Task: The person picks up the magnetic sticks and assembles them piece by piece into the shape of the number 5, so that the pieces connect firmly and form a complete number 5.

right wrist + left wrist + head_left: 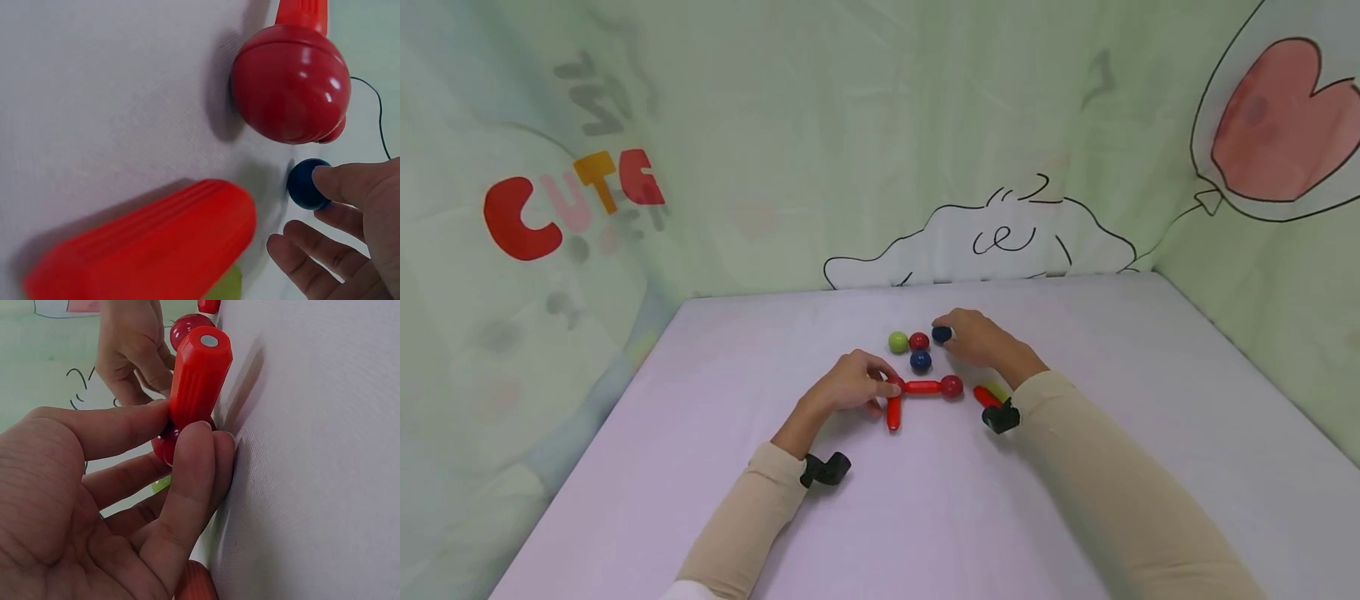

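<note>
In the head view my left hand [856, 381] grips the corner of a joined set of magnetic building pieces. A red ball [165, 444] sits there, mostly behind the fingers, and a red rod [201, 375] with a silvery magnet in its end sticks out between thumb and fingertips. From that corner a second red rod [922, 387] runs right to another red ball [951, 386]. My right hand [976, 337] pinches a dark blue ball [307, 184] between thumb and finger, at the table's surface; the other fingers are spread.
Just behind the joined pieces lie a green ball [898, 342], a red ball [918, 341] and a blue ball [921, 361]. A loose red rod [987, 397] and a yellow-green rod [998, 390] lie beside my right wrist. A printed cloth [760, 167] rises behind the table [700, 400].
</note>
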### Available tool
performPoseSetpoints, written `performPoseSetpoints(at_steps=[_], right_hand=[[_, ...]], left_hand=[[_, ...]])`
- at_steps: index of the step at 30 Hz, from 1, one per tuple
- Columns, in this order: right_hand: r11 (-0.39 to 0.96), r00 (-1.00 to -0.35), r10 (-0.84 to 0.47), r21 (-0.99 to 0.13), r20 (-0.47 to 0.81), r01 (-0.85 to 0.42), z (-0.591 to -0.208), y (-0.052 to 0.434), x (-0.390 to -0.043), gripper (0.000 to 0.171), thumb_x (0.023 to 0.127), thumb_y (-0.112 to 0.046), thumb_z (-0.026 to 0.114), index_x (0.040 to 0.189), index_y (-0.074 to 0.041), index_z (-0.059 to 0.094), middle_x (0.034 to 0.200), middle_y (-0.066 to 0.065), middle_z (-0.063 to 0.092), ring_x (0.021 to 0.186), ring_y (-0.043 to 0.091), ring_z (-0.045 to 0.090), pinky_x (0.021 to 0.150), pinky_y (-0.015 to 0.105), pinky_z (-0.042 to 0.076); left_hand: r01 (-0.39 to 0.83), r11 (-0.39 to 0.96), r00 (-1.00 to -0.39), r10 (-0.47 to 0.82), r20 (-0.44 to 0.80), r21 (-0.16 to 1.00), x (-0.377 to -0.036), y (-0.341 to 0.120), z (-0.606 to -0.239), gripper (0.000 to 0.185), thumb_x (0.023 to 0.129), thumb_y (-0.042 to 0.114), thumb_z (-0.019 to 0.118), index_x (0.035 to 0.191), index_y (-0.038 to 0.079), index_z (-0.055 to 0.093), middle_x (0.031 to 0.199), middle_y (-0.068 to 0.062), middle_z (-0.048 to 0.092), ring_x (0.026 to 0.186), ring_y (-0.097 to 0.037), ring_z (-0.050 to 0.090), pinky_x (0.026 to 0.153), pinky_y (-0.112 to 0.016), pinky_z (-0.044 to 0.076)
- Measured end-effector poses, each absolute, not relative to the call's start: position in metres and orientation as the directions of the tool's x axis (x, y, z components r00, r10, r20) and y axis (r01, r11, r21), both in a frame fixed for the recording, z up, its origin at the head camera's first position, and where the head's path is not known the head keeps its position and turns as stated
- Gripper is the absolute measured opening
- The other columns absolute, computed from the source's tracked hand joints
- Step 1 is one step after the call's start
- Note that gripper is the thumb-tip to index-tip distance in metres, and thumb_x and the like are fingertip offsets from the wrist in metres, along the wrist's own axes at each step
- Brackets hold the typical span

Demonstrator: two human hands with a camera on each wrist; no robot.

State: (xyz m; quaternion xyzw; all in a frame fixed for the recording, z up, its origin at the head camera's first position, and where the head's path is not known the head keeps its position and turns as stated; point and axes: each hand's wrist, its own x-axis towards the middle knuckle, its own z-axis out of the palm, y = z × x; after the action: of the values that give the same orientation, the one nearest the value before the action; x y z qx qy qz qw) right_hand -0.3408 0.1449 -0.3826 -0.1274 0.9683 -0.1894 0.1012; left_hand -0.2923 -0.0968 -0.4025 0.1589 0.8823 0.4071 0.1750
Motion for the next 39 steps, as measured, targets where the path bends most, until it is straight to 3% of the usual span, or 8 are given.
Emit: performPoseSetpoints(at_steps=[17,23,31,39], right_hand=[[0.875,-0.950,-0.265,-0.455,-0.162,-0.166,-0.385,0.153,-0.341,0.045,0.098,-0.012,0.065,0.142,-0.007,0.057,0.143,0.021,0.054,0.135,0.041,0.045,0.108,0.056,0.043],[0.862,-0.955,-0.267,-0.475,-0.128,-0.177,-0.389,0.156,-0.339,0.045,0.097,-0.013,0.067,0.141,-0.007,0.058,0.141,0.020,0.055,0.134,0.040,0.046,0.106,0.055,0.046],[0.815,-0.946,-0.318,-0.526,-0.052,-0.245,-0.384,0.152,-0.336,0.045,0.097,-0.009,0.067,0.140,-0.002,0.057,0.131,0.020,0.062,0.120,0.036,0.058,0.102,0.048,0.051],[0.789,-0.951,-0.309,-0.568,-0.033,-0.236,-0.384,0.158,-0.326,0.045,0.098,-0.006,0.065,0.142,-0.003,0.055,0.133,0.021,0.059,0.119,0.037,0.057,0.098,0.047,0.054]], left_hand=[[0.159,0.626,-0.880,0.440,-0.177,0.764,-0.294,-0.095,-0.401,0.020,0.092,0.022,0.074,0.109,0.011,0.077,0.092,-0.008,0.067,0.064,-0.021,0.071,0.068,-0.031,0.054],[0.166,0.640,-0.877,0.444,-0.184,0.750,-0.293,-0.095,-0.400,0.020,0.093,0.022,0.074,0.110,0.012,0.077,0.092,-0.006,0.067,0.065,-0.021,0.071,0.070,-0.032,0.054],[0.172,0.642,-0.875,0.449,-0.184,0.748,-0.293,-0.095,-0.398,0.019,0.093,0.021,0.074,0.109,0.011,0.077,0.091,-0.007,0.068,0.065,-0.021,0.071,0.069,-0.031,0.055],[0.117,0.644,-0.883,0.415,-0.216,0.756,-0.293,-0.092,-0.399,0.019,0.093,0.020,0.073,0.109,0.011,0.076,0.099,-0.003,0.068,0.072,-0.021,0.068,0.072,-0.031,0.056]])
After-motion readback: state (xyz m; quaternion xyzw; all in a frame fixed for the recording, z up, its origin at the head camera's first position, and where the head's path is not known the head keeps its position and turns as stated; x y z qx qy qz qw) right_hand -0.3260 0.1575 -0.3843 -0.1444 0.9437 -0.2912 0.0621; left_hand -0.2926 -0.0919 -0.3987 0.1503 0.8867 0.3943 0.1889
